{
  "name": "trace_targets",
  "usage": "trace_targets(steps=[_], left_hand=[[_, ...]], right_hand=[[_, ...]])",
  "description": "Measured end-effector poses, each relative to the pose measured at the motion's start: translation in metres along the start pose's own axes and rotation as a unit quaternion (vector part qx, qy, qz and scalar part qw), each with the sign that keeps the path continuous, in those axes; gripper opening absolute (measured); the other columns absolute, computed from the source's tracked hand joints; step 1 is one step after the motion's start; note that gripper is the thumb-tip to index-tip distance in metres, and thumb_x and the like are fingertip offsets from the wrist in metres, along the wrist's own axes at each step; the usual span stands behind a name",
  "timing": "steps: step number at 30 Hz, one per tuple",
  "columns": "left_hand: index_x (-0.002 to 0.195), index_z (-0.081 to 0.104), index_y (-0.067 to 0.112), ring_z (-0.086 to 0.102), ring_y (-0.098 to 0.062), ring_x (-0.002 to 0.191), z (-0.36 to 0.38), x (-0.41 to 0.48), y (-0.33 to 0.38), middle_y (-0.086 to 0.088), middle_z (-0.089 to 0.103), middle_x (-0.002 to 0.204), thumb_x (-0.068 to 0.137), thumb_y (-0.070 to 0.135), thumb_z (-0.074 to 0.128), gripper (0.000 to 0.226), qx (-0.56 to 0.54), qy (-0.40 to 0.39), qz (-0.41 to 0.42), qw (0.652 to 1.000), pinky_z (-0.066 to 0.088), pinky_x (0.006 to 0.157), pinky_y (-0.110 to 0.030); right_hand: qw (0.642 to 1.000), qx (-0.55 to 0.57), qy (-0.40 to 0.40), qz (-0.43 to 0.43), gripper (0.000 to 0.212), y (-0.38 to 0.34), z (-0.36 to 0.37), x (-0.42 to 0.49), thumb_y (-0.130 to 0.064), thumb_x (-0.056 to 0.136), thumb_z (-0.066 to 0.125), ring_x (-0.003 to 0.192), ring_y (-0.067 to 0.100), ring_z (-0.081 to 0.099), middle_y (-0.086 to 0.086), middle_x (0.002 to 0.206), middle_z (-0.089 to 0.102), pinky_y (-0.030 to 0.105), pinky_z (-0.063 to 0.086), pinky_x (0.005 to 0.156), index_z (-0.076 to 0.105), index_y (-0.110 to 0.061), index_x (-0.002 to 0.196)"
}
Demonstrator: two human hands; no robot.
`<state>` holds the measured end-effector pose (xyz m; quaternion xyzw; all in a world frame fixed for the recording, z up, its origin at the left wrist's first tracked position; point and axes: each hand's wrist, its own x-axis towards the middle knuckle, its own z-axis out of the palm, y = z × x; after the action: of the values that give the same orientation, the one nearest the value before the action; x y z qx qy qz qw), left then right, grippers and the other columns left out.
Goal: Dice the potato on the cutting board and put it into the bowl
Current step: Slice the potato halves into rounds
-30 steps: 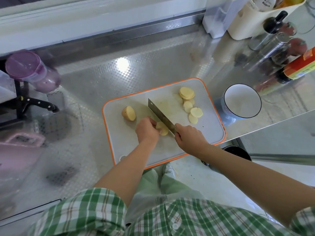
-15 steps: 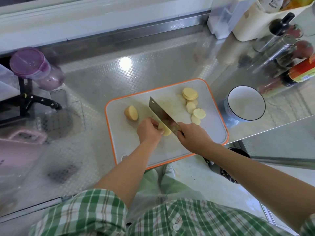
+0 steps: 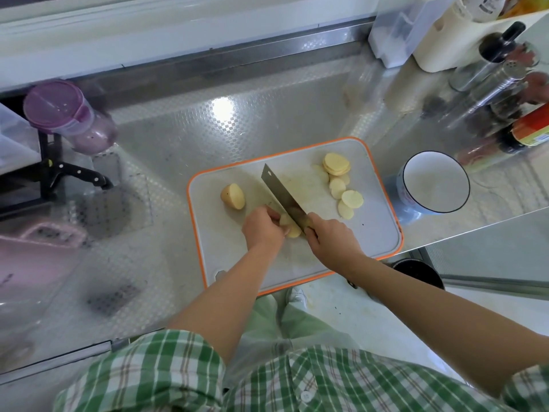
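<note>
An orange-rimmed grey cutting board (image 3: pixel 371 233) lies on the steel counter. My left hand (image 3: pixel 261 230) grips a stack of potato slices (image 3: pixel 292 230) near the board's middle. My right hand (image 3: pixel 329 239) holds the handle of a cleaver (image 3: pixel 282 194), whose blade stands against the stack on its right side. A potato end piece (image 3: pixel 233 196) sits at the board's left. Several round slices (image 3: pixel 341 182) lie at the board's far right. The white bowl (image 3: pixel 435 181) with a dark rim stands just right of the board and holds nothing.
Bottles, a steel shaker and a white container (image 3: pixel 490 69) crowd the back right corner. A purple-lidded jar (image 3: pixel 68 117) and a black-handled knife (image 3: pixel 80 173) are at the left. The counter's front edge runs just below the board, with a dark pot (image 3: pixel 416 272) beneath it.
The cleaver blade has shifted slightly along the held stack as the cut goes on. Both hands stay at the same place on the board. The camera view has drifted a little.
</note>
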<state>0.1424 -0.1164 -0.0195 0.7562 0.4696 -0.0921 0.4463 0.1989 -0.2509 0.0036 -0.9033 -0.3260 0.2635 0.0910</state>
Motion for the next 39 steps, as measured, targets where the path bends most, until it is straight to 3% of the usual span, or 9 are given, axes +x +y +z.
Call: trace_targets(steps=[4,9,19,24,29,33,39], left_hand=[[0.070,0.053,0.022,0.071,-0.023,0.074,-0.001,0.001,-0.004,-0.005,0.072,0.077,0.070,0.018,0.084,0.031,-0.021,-0.012,-0.007,1.000,0.056,0.077,-0.038],[0.069,0.052,0.022,0.071,-0.018,0.066,-0.006,-0.002,-0.001,-0.004,0.073,0.077,0.074,0.020,0.081,0.030,-0.010,-0.017,-0.008,1.000,0.052,0.073,-0.029],[0.064,0.057,0.022,0.071,-0.018,0.063,-0.006,-0.004,0.001,-0.003,0.071,0.068,0.070,0.014,0.083,0.028,-0.040,-0.015,-0.026,0.999,0.057,0.076,-0.037],[0.063,0.057,0.021,0.071,-0.020,0.064,-0.008,-0.005,0.003,-0.001,0.068,0.064,0.071,0.012,0.082,0.028,-0.049,-0.019,-0.031,0.998,0.058,0.075,-0.037],[0.062,0.056,0.021,0.072,-0.021,0.064,-0.011,-0.005,0.002,0.000,0.067,0.065,0.075,0.010,0.079,0.029,-0.058,-0.027,-0.030,0.998,0.057,0.078,-0.036],[0.062,0.057,0.021,0.072,-0.019,0.064,-0.012,-0.005,0.001,-0.007,0.074,0.074,0.077,0.014,0.079,0.027,-0.052,-0.025,-0.028,0.998,0.056,0.079,-0.034],[0.067,0.061,0.023,0.071,-0.015,0.062,-0.011,-0.005,0.001,-0.003,0.074,0.076,0.077,0.016,0.078,0.021,-0.044,-0.023,-0.029,0.998,0.055,0.078,-0.030]], right_hand=[[0.998,0.045,0.033,-0.006,0.014,0.004,-0.010,-0.003,-0.022,0.098,0.043,0.061,0.034,0.048,0.010,0.065,0.047,0.033,0.031,0.052,0.037,-0.015,0.087],[1.000,-0.001,-0.005,-0.025,0.017,0.003,-0.020,-0.005,-0.023,0.098,0.040,0.062,0.030,0.045,0.003,0.063,0.038,0.031,0.023,0.048,0.033,-0.016,0.083],[0.999,-0.024,-0.022,-0.018,0.014,0.001,-0.005,-0.003,-0.022,0.098,0.038,0.062,0.030,0.043,0.001,0.062,0.034,0.030,0.021,0.047,0.035,-0.014,0.087],[1.000,-0.021,-0.009,-0.010,0.016,-0.001,0.004,0.001,-0.025,0.100,0.038,0.069,0.035,0.052,0.008,0.070,0.045,0.034,0.033,0.056,0.043,-0.010,0.097],[1.000,0.022,0.010,-0.013,0.014,0.003,-0.005,0.000,-0.024,0.098,0.042,0.064,0.034,0.049,0.008,0.066,0.045,0.033,0.030,0.054,0.039,-0.014,0.088],[1.000,0.000,-0.012,-0.025,0.017,0.002,-0.013,-0.004,-0.025,0.098,0.041,0.064,0.032,0.047,0.004,0.064,0.040,0.032,0.030,0.054,0.036,-0.016,0.085],[0.999,-0.022,-0.031,-0.022,0.013,-0.001,-0.009,-0.004,-0.024,0.099,0.038,0.065,0.029,0.047,0.002,0.064,0.038,0.031,0.029,0.053,0.038,-0.015,0.090]])
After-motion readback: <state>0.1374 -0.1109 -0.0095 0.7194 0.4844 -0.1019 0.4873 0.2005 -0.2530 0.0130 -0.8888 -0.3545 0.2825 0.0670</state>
